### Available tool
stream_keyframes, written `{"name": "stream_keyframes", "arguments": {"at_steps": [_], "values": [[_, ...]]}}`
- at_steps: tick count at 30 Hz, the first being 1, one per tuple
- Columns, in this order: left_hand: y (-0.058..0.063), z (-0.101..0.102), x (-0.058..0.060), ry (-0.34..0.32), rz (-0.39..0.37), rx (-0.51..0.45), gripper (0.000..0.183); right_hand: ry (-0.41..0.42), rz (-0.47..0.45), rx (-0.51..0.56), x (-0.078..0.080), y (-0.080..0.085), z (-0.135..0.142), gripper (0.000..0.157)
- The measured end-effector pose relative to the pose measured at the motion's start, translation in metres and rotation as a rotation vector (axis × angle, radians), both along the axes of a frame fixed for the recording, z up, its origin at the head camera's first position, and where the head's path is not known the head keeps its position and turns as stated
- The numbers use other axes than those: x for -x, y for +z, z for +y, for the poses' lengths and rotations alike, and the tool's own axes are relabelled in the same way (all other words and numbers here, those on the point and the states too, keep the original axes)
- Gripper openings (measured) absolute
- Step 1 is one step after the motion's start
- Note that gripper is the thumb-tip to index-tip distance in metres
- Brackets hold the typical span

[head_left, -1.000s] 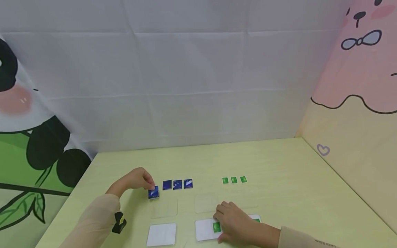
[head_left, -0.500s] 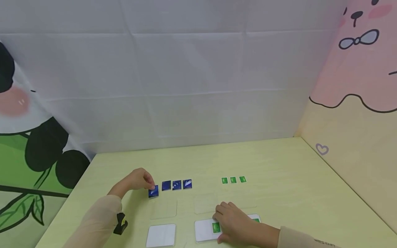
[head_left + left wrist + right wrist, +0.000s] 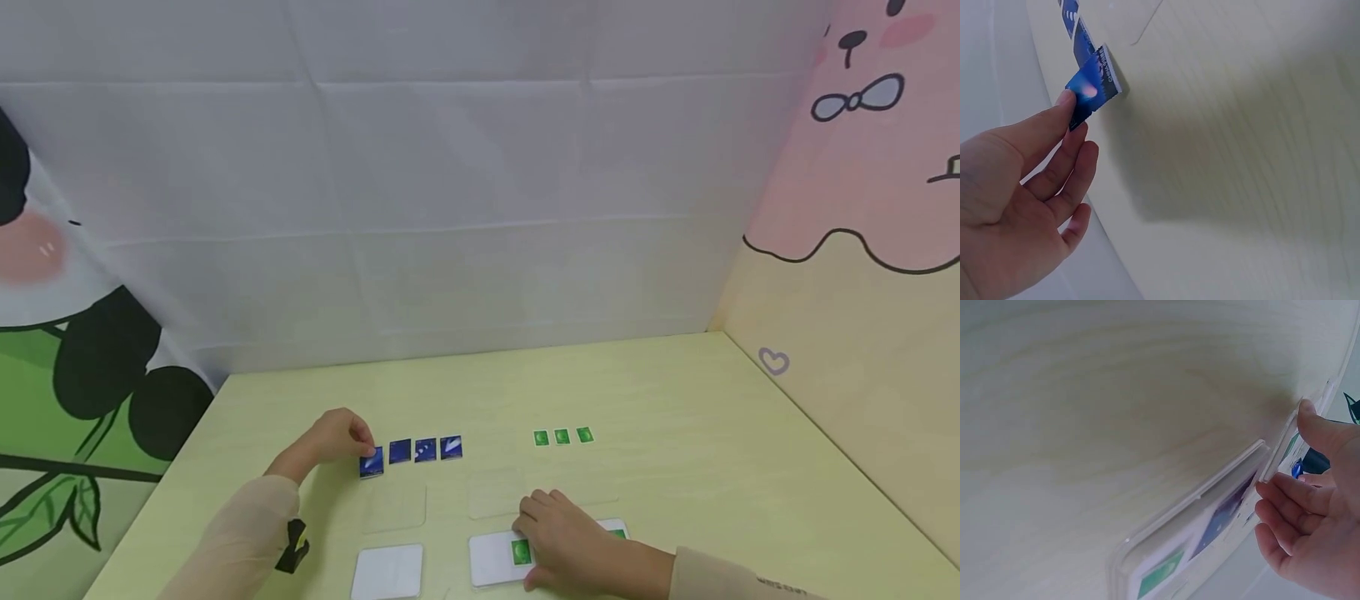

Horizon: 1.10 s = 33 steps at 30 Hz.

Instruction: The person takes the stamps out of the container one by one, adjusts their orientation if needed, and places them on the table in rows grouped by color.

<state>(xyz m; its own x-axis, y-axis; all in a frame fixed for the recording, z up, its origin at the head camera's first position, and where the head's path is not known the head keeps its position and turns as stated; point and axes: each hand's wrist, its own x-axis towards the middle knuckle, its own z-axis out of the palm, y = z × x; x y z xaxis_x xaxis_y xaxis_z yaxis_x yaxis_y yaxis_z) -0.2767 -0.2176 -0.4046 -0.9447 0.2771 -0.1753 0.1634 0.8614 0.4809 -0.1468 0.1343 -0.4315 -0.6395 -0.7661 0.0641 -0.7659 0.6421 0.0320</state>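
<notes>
My left hand pinches a small blue stamp with notched edges, its thumb on the printed face. In the head view this stamp overlaps the table at the left end of a row of blue stamps. My right hand holds a clear-edged white case by its edges, thumb on one side and fingertips on the other. A green stamp shows on that case, beside the hand. Another case, bearing a green and a blue stamp, lies nearer in the right wrist view; in the head view the right hand mostly covers it.
A blank white card lies at the front left of the table. Behind it are faint clear plastic sheets. Three green stamps lie in a row further back. A white cloth hangs behind the table.
The left hand has brought its blue stamp slightly closer to the row. The right hand stays at the same case. The head view has shifted a little.
</notes>
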Motion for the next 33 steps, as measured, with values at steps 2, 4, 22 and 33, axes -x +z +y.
{"name": "stream_keyframes", "arguments": {"at_steps": [2, 4, 22, 33], "values": [[-0.002, 0.0, 0.002, 0.003, 0.019, 0.014, 0.007, 0.003, -0.002, 0.002, 0.001, 0.0, 0.0, 0.054], [-0.005, 0.001, 0.004, 0.006, 0.039, 0.039, 0.008, 0.008, -0.003, 0.001, 0.001, 0.0, 0.0, 0.054], [-0.011, 0.0, 0.008, -0.059, 0.139, 0.146, 0.008, 0.019, -0.004, 0.005, 0.002, -0.003, -0.001, 0.055], [-0.013, 0.0, 0.008, -0.066, 0.181, 0.144, 0.007, 0.023, 0.005, -0.003, 0.003, 0.0, -0.001, 0.054]]}}
